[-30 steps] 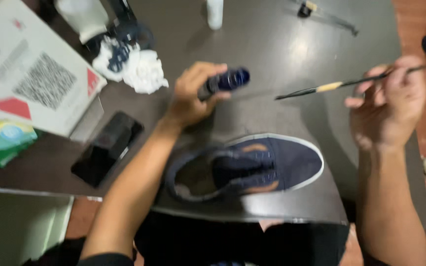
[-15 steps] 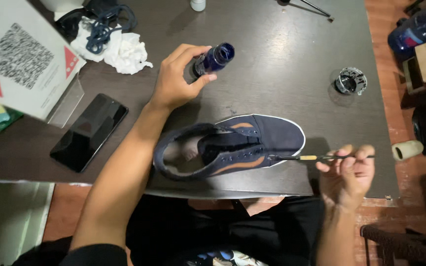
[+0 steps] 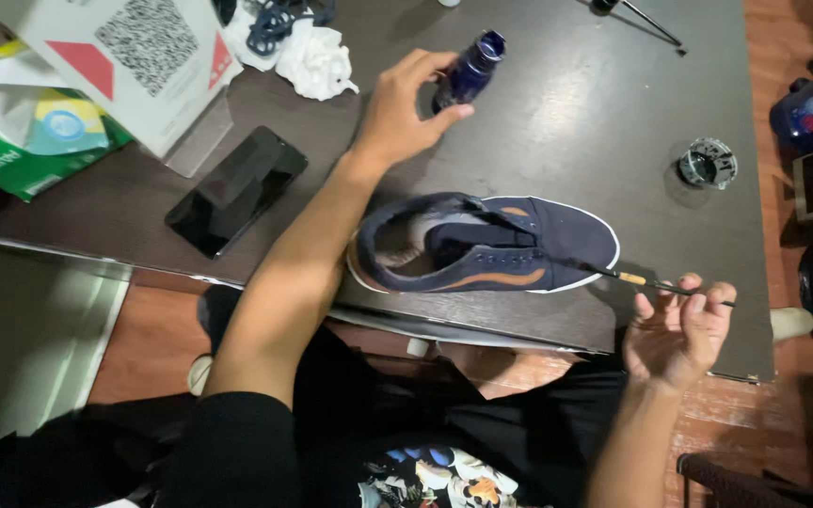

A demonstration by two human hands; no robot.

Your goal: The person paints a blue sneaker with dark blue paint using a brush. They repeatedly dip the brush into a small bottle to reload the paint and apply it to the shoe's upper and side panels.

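- The left hand point(image 3: 397, 118), upper middle of the frame, has its fingers wrapped round a small dark blue bottle point(image 3: 468, 71), tilted above the surface point(image 3: 566, 122).
- The right hand point(image 3: 679, 329), lower right, pinches a thin brush point(image 3: 656, 283), tip touching the shoe's toe.
- The navy shoe point(image 3: 486, 245) lies mid-frame, long axis left-right, toe pointing right.
- Risk: the tilted bottle could spill; a slipping brush could smear the sole.

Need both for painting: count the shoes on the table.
1: a navy shoe lies on its side near the table's front edge, between the left hand and right hand. Another may be out of view.
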